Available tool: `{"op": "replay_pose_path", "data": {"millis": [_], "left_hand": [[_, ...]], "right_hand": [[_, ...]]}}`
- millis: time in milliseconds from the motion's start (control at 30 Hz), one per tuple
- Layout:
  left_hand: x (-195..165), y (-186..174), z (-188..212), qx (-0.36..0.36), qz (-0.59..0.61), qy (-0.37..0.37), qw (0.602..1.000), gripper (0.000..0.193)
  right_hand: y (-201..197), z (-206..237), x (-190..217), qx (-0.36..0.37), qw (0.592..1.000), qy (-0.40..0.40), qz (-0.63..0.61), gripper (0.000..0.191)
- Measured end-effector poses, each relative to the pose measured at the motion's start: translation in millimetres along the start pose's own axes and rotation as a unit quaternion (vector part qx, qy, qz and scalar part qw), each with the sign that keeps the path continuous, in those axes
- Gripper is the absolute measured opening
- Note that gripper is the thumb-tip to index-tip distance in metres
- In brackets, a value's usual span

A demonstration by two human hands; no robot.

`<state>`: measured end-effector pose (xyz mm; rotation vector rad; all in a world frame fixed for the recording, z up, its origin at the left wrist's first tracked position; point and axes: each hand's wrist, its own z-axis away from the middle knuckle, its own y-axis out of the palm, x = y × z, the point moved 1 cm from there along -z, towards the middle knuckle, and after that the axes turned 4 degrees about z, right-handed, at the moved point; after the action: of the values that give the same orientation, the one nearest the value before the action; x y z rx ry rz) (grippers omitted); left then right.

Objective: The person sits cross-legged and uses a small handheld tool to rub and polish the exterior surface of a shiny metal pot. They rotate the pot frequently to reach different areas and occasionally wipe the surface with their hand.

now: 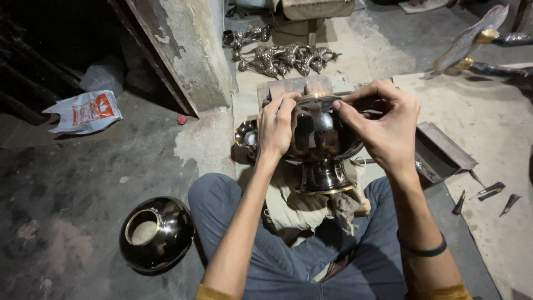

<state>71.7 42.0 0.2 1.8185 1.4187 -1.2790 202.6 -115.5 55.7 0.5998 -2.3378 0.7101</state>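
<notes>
A shiny dark metal bowl-shaped vessel [319, 139] with a flared foot rests on a beige cloth [300, 208] in my lap. My left hand [276, 126] grips its left side, fingers curled over the rim. At the upper right rim, my right hand [383, 125] has its fingers pinched on the edge. Whether a small tool sits in those fingers is unclear.
A round dark metal pot [157, 234] lies on the floor at my left knee. A small shiny dish [246, 135] sits behind the vessel. Metal figurines [286, 58] lie further back, beside a concrete pillar [180, 53]. Chisels [491, 191] and a metal tray [444, 150] are at right; a plastic bag [86, 111] at left.
</notes>
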Motion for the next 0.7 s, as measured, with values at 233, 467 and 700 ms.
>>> {"op": "replay_pose_path", "data": {"millis": [233,467,700], "left_hand": [[-6,-1,-1,0.0,-0.002,-0.051,0.999,0.043],[-1,0,-4,0.006,-0.024,-0.064,0.998,0.046],[7,3,-10,-0.006,-0.01,0.0,1.0,0.045]], "right_hand": [[-3,0,-1,0.024,0.999,-0.008,-0.034,0.015],[-1,-2,-5,0.001,1.0,-0.027,0.002,0.014],[-3,-1,-8,0.009,0.999,-0.04,-0.004,0.013]]}}
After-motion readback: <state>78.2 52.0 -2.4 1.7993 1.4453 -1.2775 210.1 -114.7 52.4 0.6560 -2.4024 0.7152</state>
